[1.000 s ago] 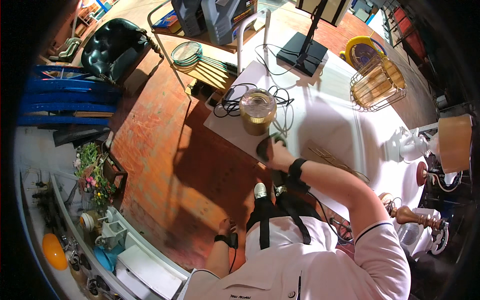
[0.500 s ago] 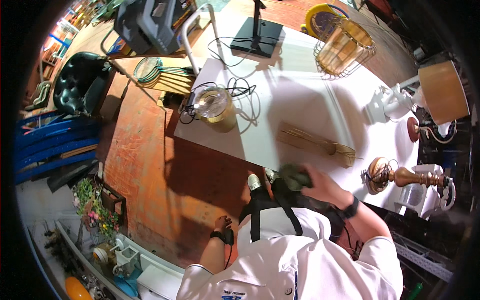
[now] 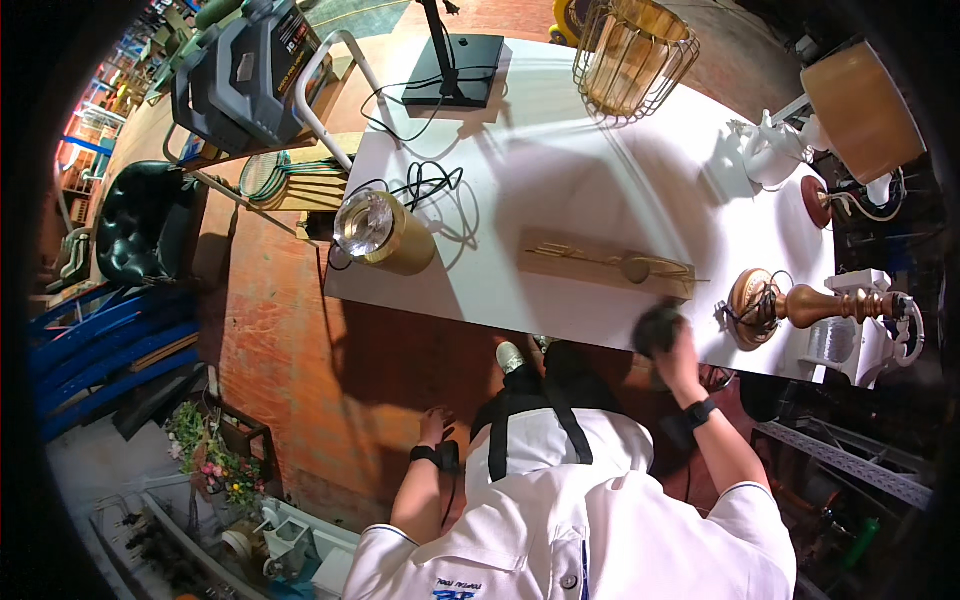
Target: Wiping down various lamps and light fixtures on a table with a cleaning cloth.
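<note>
White table (image 3: 560, 190); lamps (image 3: 385, 232); wire basket (image 3: 634, 55)

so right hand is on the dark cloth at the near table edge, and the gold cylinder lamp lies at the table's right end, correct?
Not quite. The right hand is on the dark cloth at the near edge of the white table, but the gold cylinder lamp lies at the table's left end. The head view shows it.

right hand (image 3: 672, 350) raised forward, fingers curled; left hand (image 3: 434, 428) hangs low, relaxed.
</note>
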`<state>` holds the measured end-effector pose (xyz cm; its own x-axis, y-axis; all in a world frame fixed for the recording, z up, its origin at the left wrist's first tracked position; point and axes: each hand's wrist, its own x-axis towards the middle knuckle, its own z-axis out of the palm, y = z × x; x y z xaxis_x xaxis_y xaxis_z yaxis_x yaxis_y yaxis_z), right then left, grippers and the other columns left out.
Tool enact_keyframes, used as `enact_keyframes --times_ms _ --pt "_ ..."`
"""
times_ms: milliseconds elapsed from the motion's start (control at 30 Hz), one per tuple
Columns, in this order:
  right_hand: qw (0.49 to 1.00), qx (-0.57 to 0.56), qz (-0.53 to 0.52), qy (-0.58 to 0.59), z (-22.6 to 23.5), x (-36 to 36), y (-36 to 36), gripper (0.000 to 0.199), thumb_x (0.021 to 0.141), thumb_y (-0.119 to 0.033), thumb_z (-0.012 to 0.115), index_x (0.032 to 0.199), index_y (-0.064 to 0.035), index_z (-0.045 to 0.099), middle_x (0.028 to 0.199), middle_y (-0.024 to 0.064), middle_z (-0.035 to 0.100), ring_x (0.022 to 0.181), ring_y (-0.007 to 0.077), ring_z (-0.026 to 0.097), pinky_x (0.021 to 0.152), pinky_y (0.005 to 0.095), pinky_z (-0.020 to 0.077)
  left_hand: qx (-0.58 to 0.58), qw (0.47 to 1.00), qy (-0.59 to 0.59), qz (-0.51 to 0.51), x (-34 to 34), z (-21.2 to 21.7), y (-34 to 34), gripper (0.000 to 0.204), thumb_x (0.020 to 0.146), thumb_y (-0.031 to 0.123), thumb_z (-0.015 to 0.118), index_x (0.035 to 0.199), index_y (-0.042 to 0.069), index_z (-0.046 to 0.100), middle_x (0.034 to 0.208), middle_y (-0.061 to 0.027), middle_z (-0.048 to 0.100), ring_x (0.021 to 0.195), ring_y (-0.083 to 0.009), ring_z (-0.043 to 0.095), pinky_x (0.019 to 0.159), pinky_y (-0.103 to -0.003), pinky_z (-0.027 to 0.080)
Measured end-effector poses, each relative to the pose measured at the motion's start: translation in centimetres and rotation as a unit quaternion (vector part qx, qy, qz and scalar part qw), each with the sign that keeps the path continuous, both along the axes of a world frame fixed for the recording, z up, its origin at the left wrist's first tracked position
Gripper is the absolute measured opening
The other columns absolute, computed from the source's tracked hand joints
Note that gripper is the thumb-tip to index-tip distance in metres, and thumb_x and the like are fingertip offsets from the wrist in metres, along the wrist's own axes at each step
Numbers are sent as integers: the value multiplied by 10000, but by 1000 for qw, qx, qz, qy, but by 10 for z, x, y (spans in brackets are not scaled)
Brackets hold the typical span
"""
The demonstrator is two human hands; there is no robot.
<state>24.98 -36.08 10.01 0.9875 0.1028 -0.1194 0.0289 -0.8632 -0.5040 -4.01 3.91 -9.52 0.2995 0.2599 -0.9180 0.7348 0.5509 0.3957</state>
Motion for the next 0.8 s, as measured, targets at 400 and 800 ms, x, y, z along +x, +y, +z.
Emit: enact_keyframes --times_ms 400,800 --pt "814 179 522 181 5 -43 279 496 667 -49 634 1137 -40 477 1044 179 555 988 354 533 844 413 440 -7 992 75 102 -73 1 -15 367 886 224 423 1217 66 449 994 -107 582 826 -229 594 673 -361 479" --pt "962 44 223 149 126 34 97 487 623 -60 618 1097 -11 517 998 218 596 977 350 566 842 374 449 -44 983 81 157 -128 -23 -41 433 882 236 435 1258 21 419 1036 -140 578 846 -242 595 679 -343 481"
